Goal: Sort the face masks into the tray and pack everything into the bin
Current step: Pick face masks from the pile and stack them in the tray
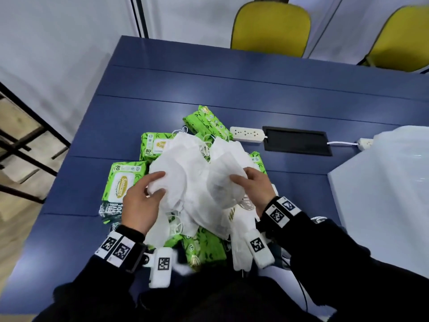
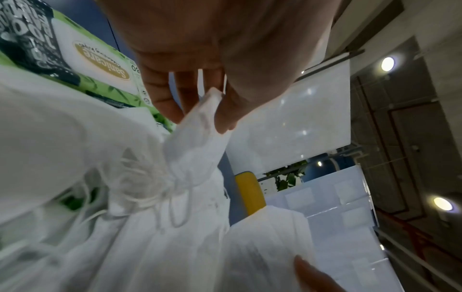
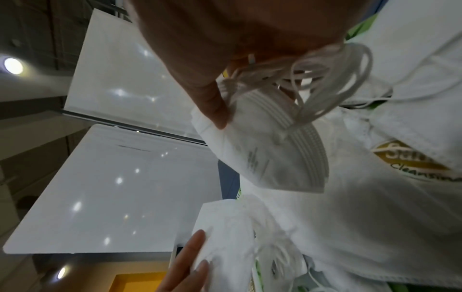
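Green wipes pack [image 1: 123,182] on the surface: gold oval logo reading "Sanicare", with "80" in its corner. A second green pack [image 1: 154,146] also shows "80". A pack label [image 3: 410,164] under the face masks reads "Cleansing". Mask print is too blurred to read.

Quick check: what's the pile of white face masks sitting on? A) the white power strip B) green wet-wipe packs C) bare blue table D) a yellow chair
B: the head view shows the white face masks heaped over green wet-wipe packs that stick out around the pile.
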A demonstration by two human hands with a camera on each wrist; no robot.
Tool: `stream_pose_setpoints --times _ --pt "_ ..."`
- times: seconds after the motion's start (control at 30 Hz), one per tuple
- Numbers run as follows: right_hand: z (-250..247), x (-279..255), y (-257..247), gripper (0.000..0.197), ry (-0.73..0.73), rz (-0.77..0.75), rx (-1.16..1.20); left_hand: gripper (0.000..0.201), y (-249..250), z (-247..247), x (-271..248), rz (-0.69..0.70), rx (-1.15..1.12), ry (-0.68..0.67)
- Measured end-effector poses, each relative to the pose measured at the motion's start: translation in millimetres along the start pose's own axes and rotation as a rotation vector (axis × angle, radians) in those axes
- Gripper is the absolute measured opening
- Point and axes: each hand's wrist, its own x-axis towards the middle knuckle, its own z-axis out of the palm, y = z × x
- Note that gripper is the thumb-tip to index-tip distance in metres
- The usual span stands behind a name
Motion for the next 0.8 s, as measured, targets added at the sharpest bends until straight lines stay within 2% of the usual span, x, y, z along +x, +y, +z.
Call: stream_pose_setpoints --times 0.07,0.1,0.2,0.3,0.37,0.53,0.63,0.8 --pt "-1 -8 -2 0.063 -0.028 0.027 0.055 0.047 12 -2 -1 0.054 -0.049 0.058" --pt "0 -14 -5 0.058 -0.044 0.023 0.084 0.049 18 -2 -2 0.075 -0.105 0.08" --pt "2 -27 -6 0.017 -0.076 0.028 0.128 0.054 39 -2 -10 0.05 -0.349 0.105" --pt "6 -38 -5 0.01 -0.115 0.049 0.192 0.057 57 -2 -20 0.035 -0.487 0.073" --pt "10 -44 -5 0.004 -0.121 0.072 0.254 0.047 64 -1 -25 0.044 -0.504 0.046" --pt "18 -56 -2 0.009 -0.104 0.137 0.35 0.019 57 3 -33 -0.027 -0.512 0.026" --pt "21 -59 3 0.007 -0.1 0.15 0.398 0.015 51 2 -38 -0.071 -0.521 0.02" --pt "19 -61 7 0.005 -0.089 0.179 0.431 0.014 43 3 -45 -0.05 -0.444 -0.013"
